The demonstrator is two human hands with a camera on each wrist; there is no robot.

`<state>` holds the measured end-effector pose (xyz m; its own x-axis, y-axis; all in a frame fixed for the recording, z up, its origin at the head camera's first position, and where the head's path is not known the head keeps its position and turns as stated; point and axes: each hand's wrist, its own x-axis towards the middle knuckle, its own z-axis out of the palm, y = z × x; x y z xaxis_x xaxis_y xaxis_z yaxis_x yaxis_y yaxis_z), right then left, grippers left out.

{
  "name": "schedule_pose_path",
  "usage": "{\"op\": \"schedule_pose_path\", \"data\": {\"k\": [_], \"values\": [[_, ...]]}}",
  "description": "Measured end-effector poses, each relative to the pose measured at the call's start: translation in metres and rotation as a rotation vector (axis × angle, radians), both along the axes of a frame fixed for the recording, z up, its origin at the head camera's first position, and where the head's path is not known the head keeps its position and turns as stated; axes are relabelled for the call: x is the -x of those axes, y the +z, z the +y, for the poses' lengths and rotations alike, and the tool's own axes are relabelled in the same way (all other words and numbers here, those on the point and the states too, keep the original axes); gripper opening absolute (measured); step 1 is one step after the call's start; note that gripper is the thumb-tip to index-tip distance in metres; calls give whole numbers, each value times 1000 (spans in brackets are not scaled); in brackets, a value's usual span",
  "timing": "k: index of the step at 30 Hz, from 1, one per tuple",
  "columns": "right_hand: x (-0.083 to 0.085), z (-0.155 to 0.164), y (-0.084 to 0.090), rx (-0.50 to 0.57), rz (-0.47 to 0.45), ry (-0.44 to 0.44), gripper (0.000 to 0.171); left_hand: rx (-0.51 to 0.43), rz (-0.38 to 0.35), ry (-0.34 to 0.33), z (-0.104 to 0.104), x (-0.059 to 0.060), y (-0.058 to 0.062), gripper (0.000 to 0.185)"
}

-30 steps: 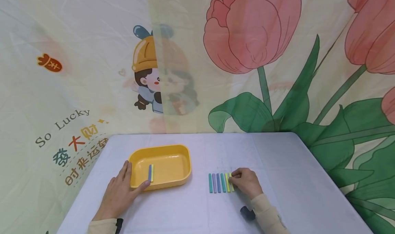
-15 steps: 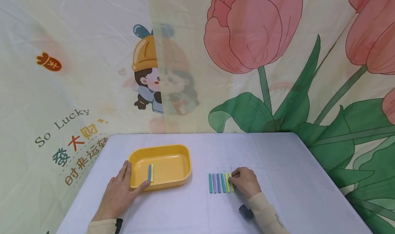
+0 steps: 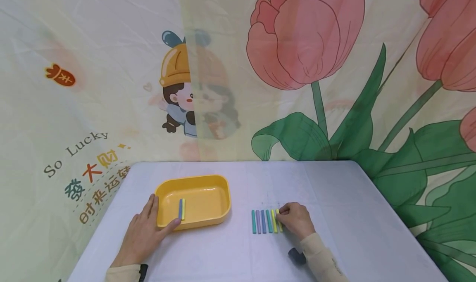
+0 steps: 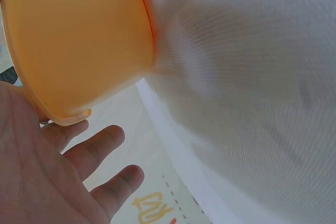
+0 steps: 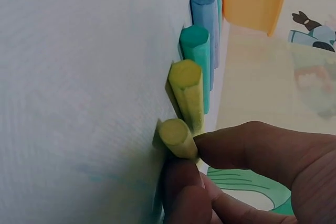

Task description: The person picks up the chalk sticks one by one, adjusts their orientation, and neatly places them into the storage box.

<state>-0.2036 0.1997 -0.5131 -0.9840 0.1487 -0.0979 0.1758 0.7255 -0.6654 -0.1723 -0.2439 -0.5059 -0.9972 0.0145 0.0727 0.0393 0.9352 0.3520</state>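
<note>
Nothing moves: right hand grip still pinches the yellow chalk stick, unlifted; left hand steadies the yellow tray, fingers relaxed.

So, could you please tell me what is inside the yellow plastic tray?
Inside the yellow plastic tray lie two short sticks side by side, one blue stick and one yellow stick. The left hand's thumb covers part of the near rim, hiding their lower ends.
</note>
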Motion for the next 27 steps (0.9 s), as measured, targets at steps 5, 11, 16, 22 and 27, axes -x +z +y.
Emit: {"op": "schedule_pose_path", "data": {"k": [5, 11, 16, 22, 27], "values": [[0, 2, 0, 7, -8, -3, 23, -4, 20, -11, -1, 0, 0, 119], [0, 3, 2, 16, 6, 17, 24, -10, 20, -10, -2, 0, -1, 119], [2, 3, 1, 24, 7, 8, 24, -10, 17, -6, -2, -1, -1, 120], [5, 0, 3, 46, 14, -26, 23, 0, 21, -5, -1, -1, -1, 120], [7, -5, 5, 79, 17, -37, 21, 3, 9, 3, -1, -1, -2, 121]]}}
